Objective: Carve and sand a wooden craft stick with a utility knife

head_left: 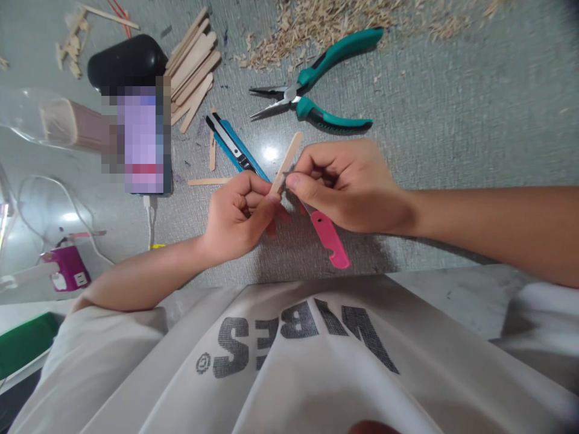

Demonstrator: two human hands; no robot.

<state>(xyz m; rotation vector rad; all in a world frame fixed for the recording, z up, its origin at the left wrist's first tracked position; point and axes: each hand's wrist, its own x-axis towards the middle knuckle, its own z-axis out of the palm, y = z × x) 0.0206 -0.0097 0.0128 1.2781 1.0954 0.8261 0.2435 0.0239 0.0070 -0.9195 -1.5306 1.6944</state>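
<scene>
Left fingers (pixel 264 213) are gripping 1 stick (pixel 289 158), right fingers (pixel 307 188) a pink knife (pixel 325 230); beyond them shavings (pixel 312 24) are lying; stick is looking largely uncut.

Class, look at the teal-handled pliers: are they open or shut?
Open: the pliers' two pointed tips stand apart, and their teal handles are spread wide.

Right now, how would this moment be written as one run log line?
left grip: holds stick | right grip: holds pink knife close to stick | table: open pliers, blue cutter, shavings
</scene>
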